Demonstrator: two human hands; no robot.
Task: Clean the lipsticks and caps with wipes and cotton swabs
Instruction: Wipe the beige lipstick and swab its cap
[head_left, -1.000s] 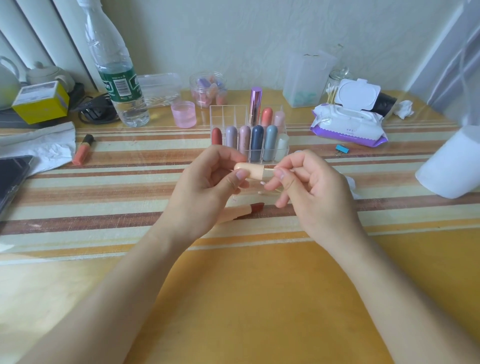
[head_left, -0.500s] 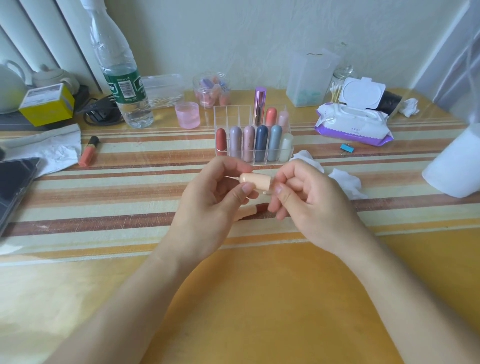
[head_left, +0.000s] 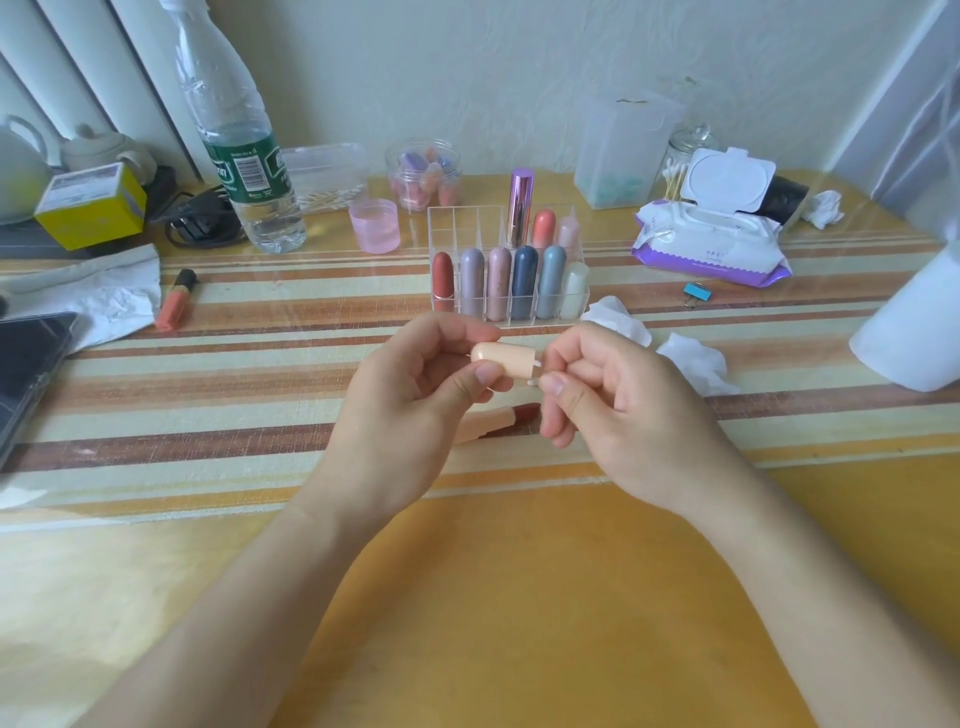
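Left hand (head_left: 415, 395) pinched peach cap (head_left: 506, 358) between thumb and fingers, held above counter (head_left: 519, 597). Right hand (head_left: 613, 410) curled, pinching cotton swab (head_left: 534, 382) at the cap's open end. Uncapped lipstick (head_left: 498, 421) lay on counter under the hands. Clear organizer (head_left: 467, 223) of lipsticks behind, wipes pack (head_left: 711, 244) back right.

The lipstick rack (head_left: 457, 228) stands on the bench (head_left: 467, 597) before me; the wipes pack (head_left: 711, 249) lies to its right; the bottle (head_left: 244, 171) stands to its left.
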